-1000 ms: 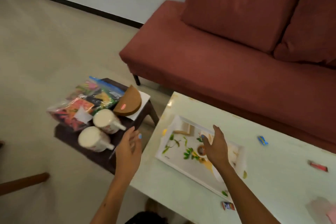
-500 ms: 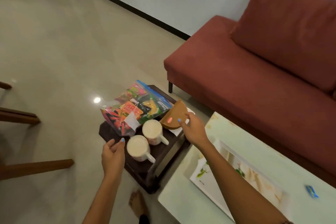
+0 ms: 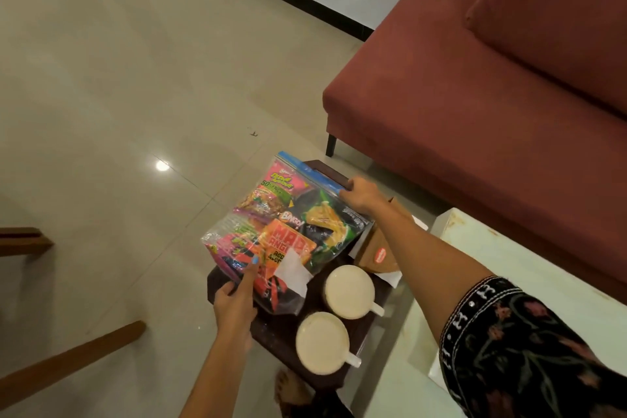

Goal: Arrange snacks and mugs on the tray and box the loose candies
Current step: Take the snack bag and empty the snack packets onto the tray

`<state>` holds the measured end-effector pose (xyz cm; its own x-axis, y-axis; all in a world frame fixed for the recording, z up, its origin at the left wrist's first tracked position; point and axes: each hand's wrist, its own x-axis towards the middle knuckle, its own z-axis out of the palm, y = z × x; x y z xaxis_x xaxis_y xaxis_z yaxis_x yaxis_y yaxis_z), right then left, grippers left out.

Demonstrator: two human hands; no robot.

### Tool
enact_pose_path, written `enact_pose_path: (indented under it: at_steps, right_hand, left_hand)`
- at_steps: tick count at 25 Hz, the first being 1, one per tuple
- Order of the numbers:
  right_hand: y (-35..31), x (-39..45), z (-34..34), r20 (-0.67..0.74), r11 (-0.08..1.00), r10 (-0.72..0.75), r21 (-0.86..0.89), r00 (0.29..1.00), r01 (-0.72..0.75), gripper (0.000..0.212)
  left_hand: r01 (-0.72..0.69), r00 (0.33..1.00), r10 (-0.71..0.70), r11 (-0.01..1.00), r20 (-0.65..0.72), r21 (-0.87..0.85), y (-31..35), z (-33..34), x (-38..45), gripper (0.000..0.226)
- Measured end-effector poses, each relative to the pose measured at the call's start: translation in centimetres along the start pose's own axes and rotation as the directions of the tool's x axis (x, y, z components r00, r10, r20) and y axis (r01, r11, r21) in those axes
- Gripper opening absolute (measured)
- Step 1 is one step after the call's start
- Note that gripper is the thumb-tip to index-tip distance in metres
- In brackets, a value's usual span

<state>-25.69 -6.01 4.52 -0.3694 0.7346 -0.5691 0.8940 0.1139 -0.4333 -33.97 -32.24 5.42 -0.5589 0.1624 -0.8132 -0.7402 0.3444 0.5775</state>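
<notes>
A person stands over a low dark bench [image 3: 291, 332] on a pale tiled floor [image 3: 118, 78], beside a red sofa [image 3: 475, 105]. Both arms reach down to a clear zip bag of snacks [image 3: 285, 231] packed with bright crisp packets in pink, orange, green and black. The right hand [image 3: 358, 195] is closed around the bag's far corner, at the end of its blue zip strip. The left hand [image 3: 235, 299] pinches the bag's near edge, one finger with a blue nail lying across the plastic. The bag tilts between the two hands, its near end over the dark bench; I cannot tell whether it touches the surface.

Two white mugs [image 3: 349, 292] stand on the same bench, just beside the bag on the near side, one behind the other, handles pointing right. A brown wedge-shaped box [image 3: 380, 254] with a small red label lies behind the mugs, partly hidden by the right forearm. A pale green bench [image 3: 509, 275] fills the lower right. The right arm wears a dark floral sleeve [image 3: 526, 349]. A bare foot [image 3: 288, 390] shows below the dark bench.
</notes>
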Motion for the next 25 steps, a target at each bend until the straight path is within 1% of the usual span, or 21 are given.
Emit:
enact_pose_path:
  at_steps: [3, 5, 6, 9, 11, 12, 15, 16, 17, 18, 19, 20, 21, 22, 23, 24, 25]
  right_hand:
    - [0.0, 0.8, 0.6, 0.023, 0.999, 0.038, 0.012, 0.999, -0.038, 0.029]
    - [-0.9, 0.6, 0.5, 0.012, 1.000, 0.016, 0.014, 1.000, -0.017, 0.029]
    - [-1.7, 0.1, 0.0, -0.016, 1.000, -0.025, 0.009, 1.000, 0.025, 0.026]
    - [-4.3, -3.3, -2.8, -0.171, 0.981, -0.191, -0.009, 0.967, 0.192, 0.018]
    - [-5.3, -6.8, -5.9, -0.305, 0.965, -0.243, 0.022, 0.921, 0.262, 0.014]
    - [-5.4, -8.7, -7.6, -0.358, 0.954, -0.253, 0.059, 0.899, 0.292, 0.013]
    - [-4.3, -15.6, -13.3, -0.435, 0.915, -0.267, 0.166, 0.860, 0.368, 0.015]
    - [-3.5, -18.2, -15.1, -0.461, 0.900, -0.260, 0.203, 0.848, 0.386, 0.016]
    - [-2.4, -21.0, -16.3, -0.485, 0.881, -0.248, 0.247, 0.838, 0.403, 0.020]
    - [-1.3, -23.7, -17.2, -0.511, 0.861, -0.237, 0.283, 0.826, 0.422, 0.025]
    - [-0.3, -26.1, -17.5, -0.536, 0.850, -0.234, 0.292, 0.811, 0.438, 0.029]
    - [0.7, -28.2, -17.5, -0.555, 0.850, -0.235, 0.282, 0.798, 0.446, 0.029]
    - [2.2, -30.3, -17.3, -0.577, 0.859, -0.237, 0.251, 0.781, 0.446, 0.023]
    - [3.7, -32.2, -17.0, -0.602, 0.875, -0.236, 0.210, 0.763, 0.436, 0.017]
    - [5.4, -33.7, -16.7, -0.633, 0.896, -0.225, 0.165, 0.741, 0.413, 0.016]
    - [7.3, -35.1, -16.4, -0.660, 0.921, -0.218, 0.104, 0.719, 0.375, 0.017]
    - [9.2, -36.0, -16.2, -0.680, 0.946, -0.212, 0.038, 0.702, 0.323, 0.018]
  left_hand:
    - [0.053, 0.998, -0.051, 0.998, 0.046, -0.044, 0.4, 0.4, 0.6, 0.053]
    - [0.070, 0.996, -0.067, 0.996, 0.055, -0.046, 0.7, 0.3, 0.7, 0.046]
    - [0.077, 0.994, -0.072, 0.996, 0.076, -0.055, 1.0, 0.4, 0.6, 0.042]
    - [0.095, 0.979, -0.075, 0.991, 0.192, -0.098, 2.2, 0.5, -0.9, 0.033]
    - [0.082, 0.966, -0.053, 0.991, 0.254, -0.103, 3.7, 0.8, -2.5, 0.012]
    - [0.071, 0.963, -0.041, 0.992, 0.267, -0.104, 4.5, 1.0, -3.5, 0.006]
    - [-0.018, 0.968, 0.041, 0.996, 0.248, -0.091, 6.0, 2.9, -8.7, 0.013]
    - [-0.089, 0.975, 0.100, 0.994, 0.199, -0.063, 5.9, 3.7, -11.1, 0.012]
    - [-0.195, 0.973, 0.199, 0.980, 0.121, -0.040, 5.6, 4.8, -13.6, 0.009]
    - [-0.336, 0.942, 0.336, 0.942, 0.014, 0.005, 5.3, 6.0, -16.4, 0.008]
    - [-0.479, 0.873, 0.483, 0.875, -0.064, 0.061, 5.1, 7.3, -19.3, 0.021]
    - [-0.599, 0.795, 0.604, 0.796, -0.053, 0.087, 4.8, 8.7, -22.2, 0.031]
    - [-0.687, 0.726, 0.687, 0.721, 0.035, 0.091, 4.4, 10.4, -25.7, 0.034]
    - [-0.740, 0.673, 0.726, 0.664, 0.144, 0.108, 3.8, 12.2, -28.6, 0.036]
    - [-0.779, 0.627, 0.737, 0.603, 0.254, 0.173, 3.0, 13.9, -31.4, 0.041]
    - [-0.810, 0.586, 0.730, 0.514, 0.352, 0.282, 2.0, 15.8, -33.7, 0.046]
    - [-0.819, 0.567, 0.697, 0.421, 0.439, 0.391, 0.9, 17.4, -35.4, 0.046]
